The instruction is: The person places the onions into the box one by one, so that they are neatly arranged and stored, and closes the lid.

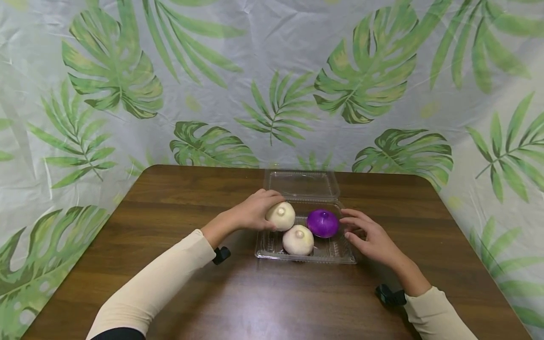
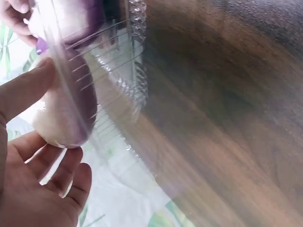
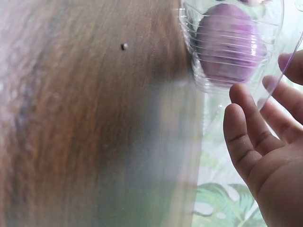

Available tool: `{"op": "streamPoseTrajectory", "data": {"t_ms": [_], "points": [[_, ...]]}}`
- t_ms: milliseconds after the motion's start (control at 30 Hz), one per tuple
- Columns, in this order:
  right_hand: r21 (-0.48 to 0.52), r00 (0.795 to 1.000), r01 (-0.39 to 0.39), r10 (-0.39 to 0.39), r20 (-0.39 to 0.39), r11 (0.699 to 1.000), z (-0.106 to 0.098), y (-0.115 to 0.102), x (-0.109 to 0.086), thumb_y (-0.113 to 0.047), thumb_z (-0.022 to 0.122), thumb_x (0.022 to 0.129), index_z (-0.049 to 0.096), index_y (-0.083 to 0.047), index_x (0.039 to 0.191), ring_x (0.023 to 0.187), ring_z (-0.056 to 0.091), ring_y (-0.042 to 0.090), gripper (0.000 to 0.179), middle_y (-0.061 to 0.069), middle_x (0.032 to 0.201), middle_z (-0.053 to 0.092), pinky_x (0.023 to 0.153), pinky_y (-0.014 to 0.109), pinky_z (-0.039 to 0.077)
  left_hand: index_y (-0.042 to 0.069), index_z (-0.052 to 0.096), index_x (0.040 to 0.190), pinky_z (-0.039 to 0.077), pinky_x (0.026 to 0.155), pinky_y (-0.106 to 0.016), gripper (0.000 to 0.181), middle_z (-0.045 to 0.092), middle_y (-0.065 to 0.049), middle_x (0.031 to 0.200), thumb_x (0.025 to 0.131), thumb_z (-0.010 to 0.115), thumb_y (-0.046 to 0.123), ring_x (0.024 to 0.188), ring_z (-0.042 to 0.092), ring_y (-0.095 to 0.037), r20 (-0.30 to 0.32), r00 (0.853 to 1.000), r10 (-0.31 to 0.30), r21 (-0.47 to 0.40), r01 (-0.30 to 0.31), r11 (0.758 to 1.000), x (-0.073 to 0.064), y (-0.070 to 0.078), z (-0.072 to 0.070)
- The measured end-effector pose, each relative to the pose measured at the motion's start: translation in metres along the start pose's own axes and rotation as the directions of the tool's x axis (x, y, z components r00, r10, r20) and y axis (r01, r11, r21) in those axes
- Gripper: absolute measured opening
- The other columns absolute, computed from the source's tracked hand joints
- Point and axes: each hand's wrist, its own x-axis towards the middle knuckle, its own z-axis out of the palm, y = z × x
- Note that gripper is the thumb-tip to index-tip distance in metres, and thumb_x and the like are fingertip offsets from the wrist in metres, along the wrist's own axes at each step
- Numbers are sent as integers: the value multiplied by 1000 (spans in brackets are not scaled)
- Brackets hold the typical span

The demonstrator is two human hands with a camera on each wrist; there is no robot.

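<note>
Left hand (image 1: 260, 210) grips a white onion (image 1: 282, 215) in a clear box (image 1: 306, 259)

Head view: the box lies on a wooden table (image 1: 263, 302), its lid (image 1: 302, 183) folded back. The gripped onion is at the left rear, a second white onion (image 1: 298, 241) in front, a purple onion (image 1: 323, 224) at right. The right hand (image 1: 375, 240), fingers loosely spread, is beside the right wall.

Left wrist view: thumb and fingers curve round the onion.

Right wrist view: the hand holds nothing; I cannot tell whether it touches the plastic.
</note>
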Motion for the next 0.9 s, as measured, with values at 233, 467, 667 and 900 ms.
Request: {"op": "streamPoseTrajectory", "data": {"t_ms": [233,467,667,900], "points": [[0,1000,7,-7,-7,1000,0,0,-1,-3,65,93,65,-4,124,95,69,22,31,16,144,51,79,31,59,5,54,138,44,108,-47,72,56,-14,141,76,84,25,129,52,-34,3,1000,23,-32,-23,999,3,-7,7],[-5,1000,-1,1,-8,1000,-1,-2,-2,-3,65,93,65,-5,124,95,69,22,31,15,145,51,79,31,59,7,53,140,43,105,-51,71,53,-13,141,79,82,26,130,52,-32,29,1000,-8,-47,10,999,4,-7,8],[-4,1000,-12,12,2,1000,-1,-3,-2,-3,64,93,65,-5,125,96,69,22,31,15,146,50,79,31,59,8,52,140,43,100,-50,69,54,-11,142,80,81,27,132,52,-28,37,999,-25,-11,25,1000,5,-6,9],[-2,1000,-10,10,2,1000,-1,-3,-2,-4,64,94,65,-5,125,95,68,20,31,15,146,50,79,31,58,10,56,137,42,99,-48,65,55,-10,136,81,80,30,127,53,-27,53,999,-13,42,11,999,5,-5,11]]}}
